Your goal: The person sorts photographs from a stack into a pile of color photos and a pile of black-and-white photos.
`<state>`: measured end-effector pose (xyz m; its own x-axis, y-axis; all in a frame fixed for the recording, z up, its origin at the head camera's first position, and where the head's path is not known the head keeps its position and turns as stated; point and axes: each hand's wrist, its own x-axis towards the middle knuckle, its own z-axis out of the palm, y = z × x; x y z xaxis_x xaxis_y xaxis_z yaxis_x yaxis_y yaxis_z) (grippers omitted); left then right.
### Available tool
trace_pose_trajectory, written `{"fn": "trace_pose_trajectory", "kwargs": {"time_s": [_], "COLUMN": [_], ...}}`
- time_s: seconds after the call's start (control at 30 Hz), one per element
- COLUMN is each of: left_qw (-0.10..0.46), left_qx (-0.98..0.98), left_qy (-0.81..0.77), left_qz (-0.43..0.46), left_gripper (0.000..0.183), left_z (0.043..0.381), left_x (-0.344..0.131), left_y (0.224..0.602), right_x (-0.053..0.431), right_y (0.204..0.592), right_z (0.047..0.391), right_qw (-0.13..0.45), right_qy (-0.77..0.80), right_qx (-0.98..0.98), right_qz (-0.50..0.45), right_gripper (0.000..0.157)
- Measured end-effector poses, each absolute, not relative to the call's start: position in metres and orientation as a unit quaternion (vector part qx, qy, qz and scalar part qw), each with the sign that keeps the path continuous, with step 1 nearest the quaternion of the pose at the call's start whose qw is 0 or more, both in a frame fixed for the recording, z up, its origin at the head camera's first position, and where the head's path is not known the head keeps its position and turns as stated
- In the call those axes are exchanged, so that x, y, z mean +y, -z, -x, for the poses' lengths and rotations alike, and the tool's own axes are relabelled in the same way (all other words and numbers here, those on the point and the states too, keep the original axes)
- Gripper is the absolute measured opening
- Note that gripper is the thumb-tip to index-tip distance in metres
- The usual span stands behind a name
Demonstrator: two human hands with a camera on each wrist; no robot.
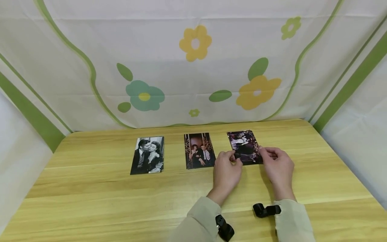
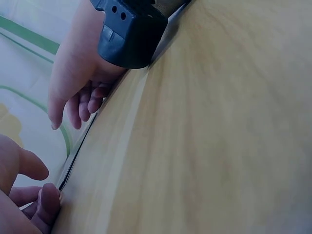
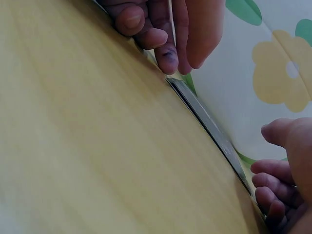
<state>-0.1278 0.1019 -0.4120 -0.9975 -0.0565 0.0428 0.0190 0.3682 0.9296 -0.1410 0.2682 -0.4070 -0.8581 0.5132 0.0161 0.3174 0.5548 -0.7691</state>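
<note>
A stack of photo cards (image 1: 245,144), its top one a dark, crowded scene, lies at the right of the row on the table. My left hand (image 1: 227,171) is at the near left corner of this stack, fingertips at its edge. On the opposite side, my right hand (image 1: 278,168) has its fingertips against the right edge. Both hands are low over the wood, thumbs apart from the fingers in the wrist views. Seen edge-on in the right wrist view, the stack (image 3: 209,126) lies flat between the two hands.
Left of the hands lie a colour photo stack (image 1: 199,153) showing a seated couple and a black-and-white photo stack (image 1: 147,156). Behind the wooden table (image 1: 105,205) hangs a flowered cloth (image 1: 169,40). Black wrist cameras (image 1: 266,210) are strapped over both sleeves.
</note>
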Motion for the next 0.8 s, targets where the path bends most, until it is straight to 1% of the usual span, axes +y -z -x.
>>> {"fn": "trace_pose_trajectory", "kwargs": {"time_s": [0.4, 0.57, 0.67, 0.8], "left_qw": [0.038, 0.036, 0.034, 0.028], "left_qx": [-0.797, -0.793, -0.786, -0.764], "left_qy": [0.603, 0.608, 0.617, 0.644], "left_qz": [-0.006, -0.004, -0.009, -0.028], "left_gripper": [0.023, 0.021, 0.020, 0.019], "left_z": [0.129, 0.131, 0.130, 0.128], "left_x": [0.094, 0.094, 0.094, 0.094], "left_y": [0.415, 0.417, 0.416, 0.413], "right_x": [0.266, 0.265, 0.263, 0.258], "right_y": [0.406, 0.405, 0.402, 0.397], "right_z": [0.143, 0.143, 0.142, 0.141], "right_qw": [0.119, 0.118, 0.118, 0.126], "right_qy": [-0.419, -0.426, -0.429, -0.441], "right_qx": [-0.870, -0.866, -0.864, -0.859], "right_qz": [0.230, 0.232, 0.236, 0.230], "right_gripper": [0.044, 0.047, 0.049, 0.047]}}
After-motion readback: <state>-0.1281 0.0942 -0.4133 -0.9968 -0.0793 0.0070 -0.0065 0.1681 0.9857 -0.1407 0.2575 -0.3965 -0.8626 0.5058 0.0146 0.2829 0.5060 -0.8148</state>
